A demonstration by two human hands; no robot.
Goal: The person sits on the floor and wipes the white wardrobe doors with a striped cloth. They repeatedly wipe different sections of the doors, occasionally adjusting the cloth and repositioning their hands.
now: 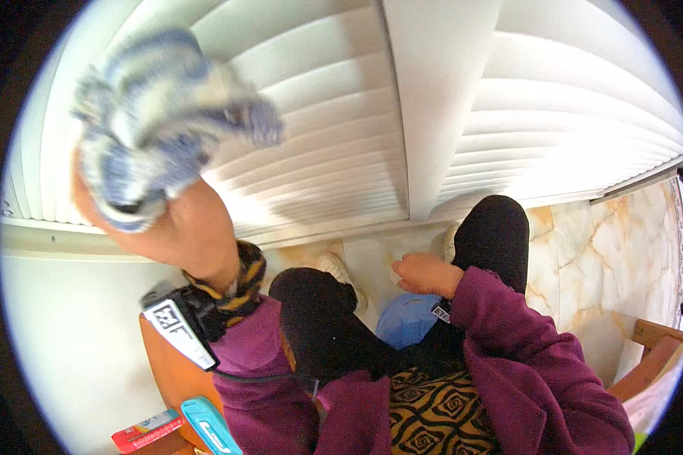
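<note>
My left hand [196, 230] grips a crumpled blue-and-white cloth [153, 114], blurred, in front of a white slatted door panel [330, 114]. The cloth drapes over most of the fingers and hides them. Above my right thigh hangs my right hand [427, 274], its fingers bent, close to my knee. Its palm faces away, so whether it holds anything is hidden. A light blue plastic object [407, 318] shows below that hand, between my legs; its full shape is covered.
A second slatted panel [546, 131] stands to the right, over marble-patterned floor tiles [586, 244]. Behind my left arm is an orange-brown surface [171, 364] with a turquoise case [210, 424] and a red package [148, 432] near it. A wooden frame [651, 358] stands at right.
</note>
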